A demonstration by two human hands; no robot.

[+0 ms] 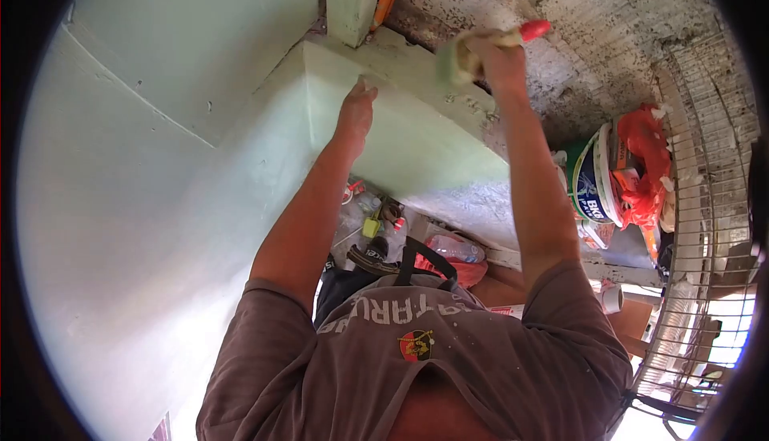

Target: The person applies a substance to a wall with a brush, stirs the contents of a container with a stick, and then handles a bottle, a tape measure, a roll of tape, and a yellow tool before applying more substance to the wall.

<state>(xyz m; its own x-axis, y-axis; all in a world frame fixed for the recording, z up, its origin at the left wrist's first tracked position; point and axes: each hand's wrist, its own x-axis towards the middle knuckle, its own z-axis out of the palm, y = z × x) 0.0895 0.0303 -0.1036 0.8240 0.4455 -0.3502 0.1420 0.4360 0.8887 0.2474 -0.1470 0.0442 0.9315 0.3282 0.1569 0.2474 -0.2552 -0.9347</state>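
Observation:
In the head view my right hand [498,60] grips a paintbrush [532,31], its red handle tip pointing up to the right. The brush's broad pale head is smeared by motion, over the top of a low, light green wall ledge [432,132]. My left hand [356,111] is held up at the ledge's upper edge, near the corner, fingers stretched out and holding nothing. A green post [349,4] rises just beyond it.
A smooth pale green wall [152,161] fills the left. At right stand a paint bucket [591,177], a red plastic bag [645,165] and wire mesh [697,201]. Rough, stained concrete [593,16] lies behind the brush. Below the ledge are bottles and clutter [372,221].

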